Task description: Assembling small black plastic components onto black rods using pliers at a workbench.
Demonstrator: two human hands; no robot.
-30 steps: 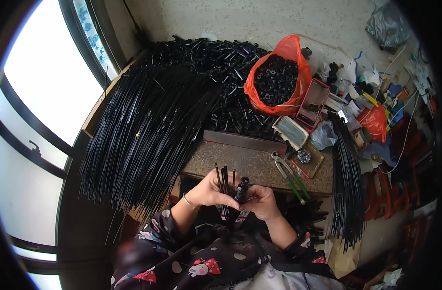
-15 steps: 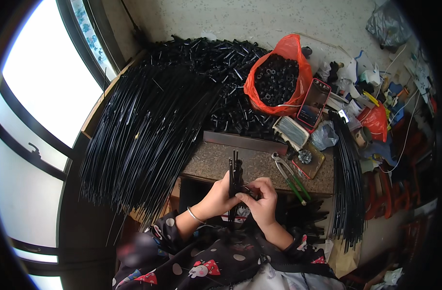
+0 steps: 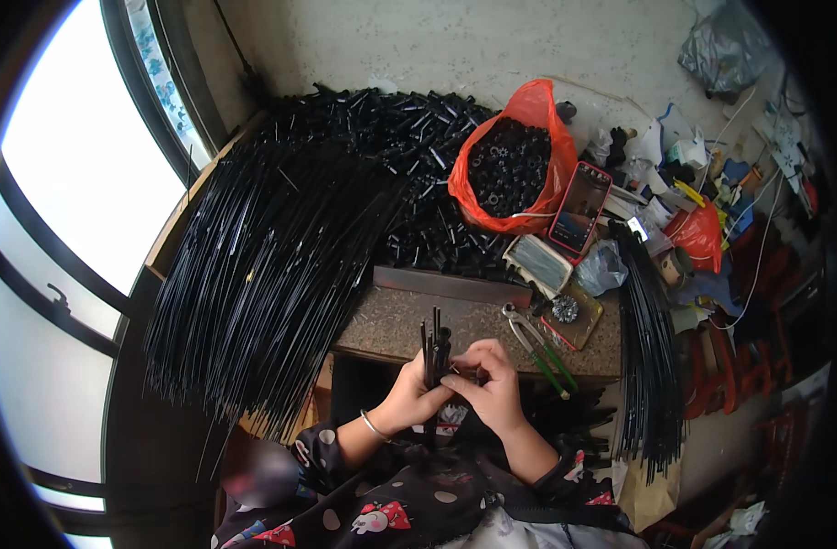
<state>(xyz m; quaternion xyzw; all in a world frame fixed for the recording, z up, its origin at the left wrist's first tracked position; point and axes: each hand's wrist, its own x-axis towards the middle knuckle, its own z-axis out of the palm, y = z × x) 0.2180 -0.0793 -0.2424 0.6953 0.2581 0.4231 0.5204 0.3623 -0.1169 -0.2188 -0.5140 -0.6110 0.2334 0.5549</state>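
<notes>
While the left hand (image 3: pixel 410 395) wraps its fingers round slim black rods (image 3: pixel 441 349) before the speckled brown tabletop (image 3: pixel 382 320), the right hand (image 3: pixel 494 393) pinches something indistinct beside them; steel pincers with green handles (image 3: pixel 547 372) lie toward the tabletop's right

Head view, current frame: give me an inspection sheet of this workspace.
Surface: speckled brown worktop, a long dark bar lying on it.
Job's things: thin black rods in hand; rod pile at left; heap of short black tubes; orange bag holding small black parts.
Clutter: green-handled pincers, red-framed phone, mixed scraps at right.
Hands: left hand grips the rods; right hand close beside, its grip unclear.
Cables: thin white cord, far right.
Surroundings: pale wall behind; bright glass panes at left.
</notes>
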